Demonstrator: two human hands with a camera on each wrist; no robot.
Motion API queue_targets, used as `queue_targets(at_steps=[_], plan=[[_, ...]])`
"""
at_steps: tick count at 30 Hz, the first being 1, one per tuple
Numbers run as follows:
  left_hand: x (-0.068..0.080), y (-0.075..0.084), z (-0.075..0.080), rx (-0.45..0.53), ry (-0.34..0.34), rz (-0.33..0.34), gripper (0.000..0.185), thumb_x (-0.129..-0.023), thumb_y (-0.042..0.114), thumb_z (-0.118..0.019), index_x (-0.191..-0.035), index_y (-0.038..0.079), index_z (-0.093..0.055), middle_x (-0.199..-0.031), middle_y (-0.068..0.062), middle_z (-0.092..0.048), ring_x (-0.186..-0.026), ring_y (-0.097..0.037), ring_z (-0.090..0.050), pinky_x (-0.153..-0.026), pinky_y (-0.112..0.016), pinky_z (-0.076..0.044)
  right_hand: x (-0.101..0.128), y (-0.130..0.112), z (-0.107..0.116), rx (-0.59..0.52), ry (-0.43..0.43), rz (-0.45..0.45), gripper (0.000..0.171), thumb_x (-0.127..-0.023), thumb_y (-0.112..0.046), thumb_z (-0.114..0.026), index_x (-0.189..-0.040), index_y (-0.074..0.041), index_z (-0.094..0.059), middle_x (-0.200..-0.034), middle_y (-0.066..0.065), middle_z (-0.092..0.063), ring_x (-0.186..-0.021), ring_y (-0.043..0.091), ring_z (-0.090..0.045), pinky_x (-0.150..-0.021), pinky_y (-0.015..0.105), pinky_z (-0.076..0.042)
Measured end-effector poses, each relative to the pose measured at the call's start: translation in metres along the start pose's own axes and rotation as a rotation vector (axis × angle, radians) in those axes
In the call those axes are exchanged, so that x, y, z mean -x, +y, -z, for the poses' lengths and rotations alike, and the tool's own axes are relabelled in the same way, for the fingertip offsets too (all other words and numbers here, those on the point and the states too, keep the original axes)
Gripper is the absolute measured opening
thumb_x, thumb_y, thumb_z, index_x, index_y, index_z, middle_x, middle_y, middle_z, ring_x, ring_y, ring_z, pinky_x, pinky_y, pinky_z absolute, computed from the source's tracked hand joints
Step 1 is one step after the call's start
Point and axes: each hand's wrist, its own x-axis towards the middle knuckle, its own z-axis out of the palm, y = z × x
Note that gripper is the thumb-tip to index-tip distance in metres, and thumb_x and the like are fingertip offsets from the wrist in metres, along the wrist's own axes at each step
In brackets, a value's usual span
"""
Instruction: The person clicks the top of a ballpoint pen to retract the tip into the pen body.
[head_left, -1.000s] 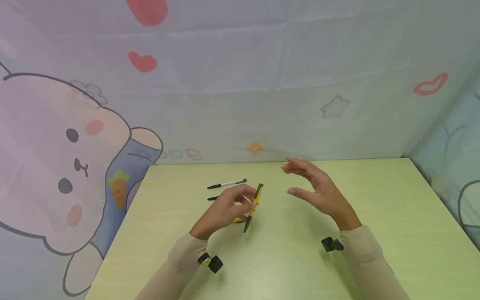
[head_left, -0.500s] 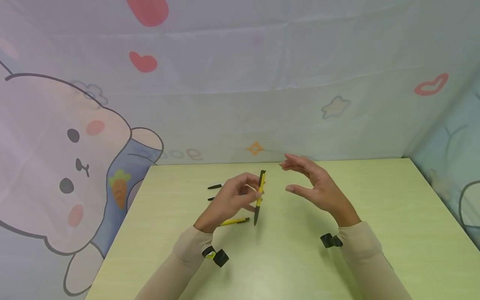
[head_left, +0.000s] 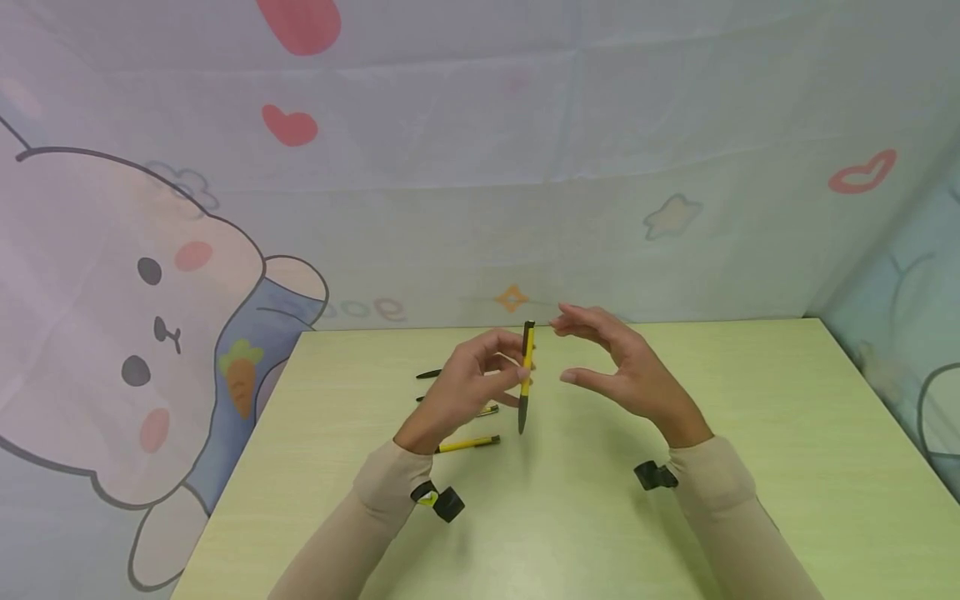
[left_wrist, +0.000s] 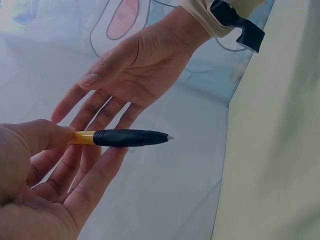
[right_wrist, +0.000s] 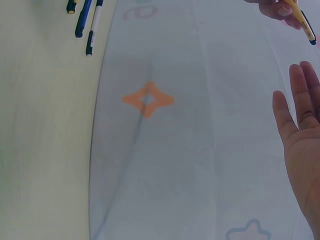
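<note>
My left hand (head_left: pixel 471 382) pinches a yellow-and-black ballpoint pen (head_left: pixel 527 386) between thumb and fingers. The pen stands nearly upright above the table, its black grip end pointing down. In the left wrist view a small metal point shows at the end of the pen's black grip (left_wrist: pixel 131 137). Across a short gap to the right is my right hand (head_left: pixel 632 367), its fingers extended and thumb apart, holding nothing. The right wrist view shows its palm (right_wrist: pixel 306 155) below the other end of the pen (right_wrist: pixel 303 21).
On the table (head_left: pixel 750 467), a second yellow pen (head_left: pixel 469 443) lies below my left wrist. More pens lie behind that hand, partly hidden; the right wrist view shows a blue pen (right_wrist: pixel 82 20) and a white pen (right_wrist: pixel 94 27). A printed cloth (head_left: pixel 480 167) hangs behind the table.
My left hand has risen away from the pens on the table and moved right, and its pen has turned from slanted to nearly upright. The right hand has shifted slightly left toward it.
</note>
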Motion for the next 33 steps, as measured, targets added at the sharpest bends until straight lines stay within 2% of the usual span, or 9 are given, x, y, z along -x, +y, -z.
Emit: queue_targets(at_steps=[5,15,17,22,29,33], plan=[[-0.001,0.003,0.001,0.009,0.014,-0.007,0.024,-0.100,0.011,-0.066,-0.123,0.010,-0.062,-0.116,-0.014,-0.062,-0.097,-0.028,-0.066,-0.075,-0.047,-0.063,-0.004,-0.007,-0.001,0.013,-0.011,0.009,0.084,-0.080,0.015,-0.077,-0.153,-0.002,-0.040,-0.138,0.019,-0.055,-0.130,0.034,-0.053,-0.117,0.034,-0.038],[-0.003,0.005,0.001,0.013,0.012,-0.016,0.023,-0.099,0.011,-0.067,-0.122,0.011,-0.063,-0.116,-0.012,-0.061,-0.098,-0.029,-0.066,-0.074,-0.047,-0.063,-0.007,0.011,-0.002,0.078,-0.047,-0.009,0.092,-0.079,0.003,-0.085,-0.157,-0.018,-0.038,-0.142,0.002,-0.054,-0.133,0.023,-0.053,-0.118,0.035,-0.037],[-0.003,0.005,0.001,0.020,0.013,-0.020,0.023,-0.099,0.011,-0.066,-0.122,0.010,-0.062,-0.115,-0.013,-0.061,-0.098,-0.029,-0.066,-0.074,-0.047,-0.063,-0.007,0.012,-0.003,0.083,-0.055,-0.013,0.092,-0.080,-0.001,-0.085,-0.157,-0.021,-0.038,-0.141,0.001,-0.054,-0.133,0.021,-0.053,-0.117,0.036,-0.038],[-0.003,0.007,0.001,0.030,0.020,-0.034,0.023,-0.099,0.009,-0.066,-0.122,0.010,-0.062,-0.115,-0.013,-0.062,-0.097,-0.029,-0.066,-0.073,-0.048,-0.063,-0.011,0.013,-0.005,0.075,-0.069,-0.010,0.091,-0.081,-0.006,-0.086,-0.157,-0.024,-0.038,-0.141,0.008,-0.054,-0.133,0.020,-0.053,-0.116,0.041,-0.039],[-0.003,0.007,0.002,0.048,0.020,-0.038,0.023,-0.100,0.009,-0.066,-0.122,0.010,-0.062,-0.116,-0.013,-0.061,-0.097,-0.030,-0.066,-0.074,-0.051,-0.062,-0.016,0.013,-0.010,0.089,-0.092,-0.033,0.092,-0.083,-0.013,-0.086,-0.158,-0.028,-0.036,-0.141,-0.002,-0.052,-0.135,0.019,-0.051,-0.115,0.046,-0.040],[-0.003,0.007,0.003,0.053,0.016,-0.039,0.023,-0.100,0.010,-0.066,-0.122,0.010,-0.061,-0.116,-0.014,-0.061,-0.097,-0.030,-0.066,-0.075,-0.051,-0.062,-0.019,0.014,-0.012,0.095,-0.104,-0.029,0.092,-0.083,-0.013,-0.086,-0.159,-0.027,-0.035,-0.143,-0.002,-0.050,-0.137,0.022,-0.051,-0.114,0.050,-0.040]])
